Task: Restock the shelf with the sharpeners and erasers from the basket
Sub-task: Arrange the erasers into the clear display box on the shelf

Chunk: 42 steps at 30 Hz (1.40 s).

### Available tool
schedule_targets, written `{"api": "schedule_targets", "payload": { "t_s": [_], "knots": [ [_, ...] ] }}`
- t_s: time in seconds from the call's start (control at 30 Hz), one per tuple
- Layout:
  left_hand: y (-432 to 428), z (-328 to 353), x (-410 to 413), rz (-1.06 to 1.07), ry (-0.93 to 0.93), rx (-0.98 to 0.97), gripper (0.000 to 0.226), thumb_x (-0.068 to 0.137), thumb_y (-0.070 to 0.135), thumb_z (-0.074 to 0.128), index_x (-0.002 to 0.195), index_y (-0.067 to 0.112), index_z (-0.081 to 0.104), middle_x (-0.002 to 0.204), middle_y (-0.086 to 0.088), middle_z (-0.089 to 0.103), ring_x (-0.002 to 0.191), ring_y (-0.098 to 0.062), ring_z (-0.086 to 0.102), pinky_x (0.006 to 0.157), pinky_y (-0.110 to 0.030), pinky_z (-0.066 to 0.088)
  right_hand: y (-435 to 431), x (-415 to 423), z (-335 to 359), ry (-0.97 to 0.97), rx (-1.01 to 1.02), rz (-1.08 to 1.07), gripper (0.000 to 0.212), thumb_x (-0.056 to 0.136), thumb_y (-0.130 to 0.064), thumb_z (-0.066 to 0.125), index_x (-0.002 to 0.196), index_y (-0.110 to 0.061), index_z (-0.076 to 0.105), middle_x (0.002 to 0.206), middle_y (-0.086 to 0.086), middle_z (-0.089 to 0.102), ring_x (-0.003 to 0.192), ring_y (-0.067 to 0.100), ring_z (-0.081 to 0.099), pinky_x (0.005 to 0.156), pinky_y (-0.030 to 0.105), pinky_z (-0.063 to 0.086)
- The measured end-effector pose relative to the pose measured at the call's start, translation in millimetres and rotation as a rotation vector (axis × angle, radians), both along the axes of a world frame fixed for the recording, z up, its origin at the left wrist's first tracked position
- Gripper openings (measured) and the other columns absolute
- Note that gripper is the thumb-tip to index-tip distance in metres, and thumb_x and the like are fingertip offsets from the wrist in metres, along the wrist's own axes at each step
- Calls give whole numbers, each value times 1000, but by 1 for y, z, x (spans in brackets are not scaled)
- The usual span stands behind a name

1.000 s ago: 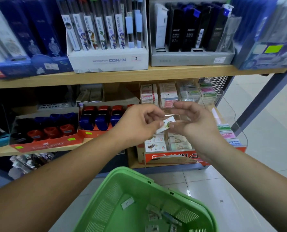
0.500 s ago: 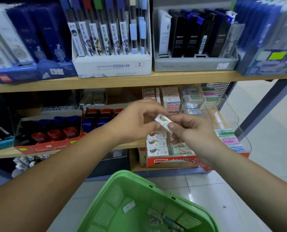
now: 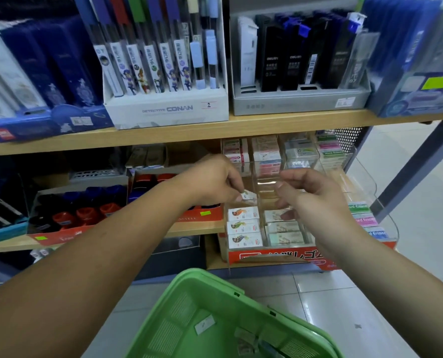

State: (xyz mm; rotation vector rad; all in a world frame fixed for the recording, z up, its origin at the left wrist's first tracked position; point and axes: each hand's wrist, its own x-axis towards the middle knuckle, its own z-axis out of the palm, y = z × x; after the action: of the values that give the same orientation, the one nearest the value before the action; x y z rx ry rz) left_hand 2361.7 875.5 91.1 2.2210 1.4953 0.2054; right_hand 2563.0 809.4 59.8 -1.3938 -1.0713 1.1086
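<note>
Gleaming tiles [image 3: 344, 303] below wooden shelf [image 3: 163, 136]

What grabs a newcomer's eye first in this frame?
Mid-frame, two hands meet over the clear eraser display. The left hand pinches a small white eraser, and the right hand hovers beside it, fingers loosely curled, holding nothing. Next comes the bright green basket at the bottom edge, with a few small items lying in it.
</note>
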Motion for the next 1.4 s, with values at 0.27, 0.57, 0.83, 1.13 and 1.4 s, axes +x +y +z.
{"api": "schedule_targets", "payload": {
  "t_s": [0.27, 0.57, 0.83, 1.13, 1.4],
  "knots": [
    [6, -15, -12, -53, 11, -91, 26, 105, 28, 57, 125, 31, 72, 126, 15, 68, 117, -4, 60, 99, -26, 50, -3, 8, 2, -38, -58, 10, 15, 96, -14, 74, 108, -23, 73, 106, 8, 73, 81, 22, 74, 68, 38, 61],
    [-70, -7, -32, 24, -265, 282, 7, 92, 24, 74, 98, 24, 78, 83, 16, 64, 72, 10, 57, 65, -12, 46, -60, 1, 5, -281, -22, 424, 5, 95, -14, 75, 92, -17, 77, 83, 4, 78, 76, 13, 69, 79, 31, 57],
    [-173, -110, -35, 46, -196, -147, 9, 92, 32, 74, 87, 26, 78, 79, 13, 72, 69, 2, 64, 66, -24, 55, -154, 7, -78, -821, -254, 959, 43, 92, -67, 59, 103, -27, 73, 93, -10, 72, 81, 4, 64, 76, 31, 55],
    [-262, -276, -37, 179, 8, -676, 26, 97, 24, 70, 120, 14, 73, 122, -6, 72, 109, -20, 67, 101, -36, 54, -190, -12, -241, -1246, -600, 1210, 85, 86, -61, 74, 158, -38, 35, 166, 10, 31, 149, 37, 36, 119, 55, 39],
    [-275, -304, -46, 114, 213, -759, 52, 96, 34, 69, 144, 17, 55, 145, -8, 57, 127, -28, 57, 106, -38, 48, -207, -36, -284, -1296, -596, 1301, 129, 80, -52, 84, 162, -44, -15, 174, 7, -6, 155, 51, -12, 116, 78, 19]
  ]
}}
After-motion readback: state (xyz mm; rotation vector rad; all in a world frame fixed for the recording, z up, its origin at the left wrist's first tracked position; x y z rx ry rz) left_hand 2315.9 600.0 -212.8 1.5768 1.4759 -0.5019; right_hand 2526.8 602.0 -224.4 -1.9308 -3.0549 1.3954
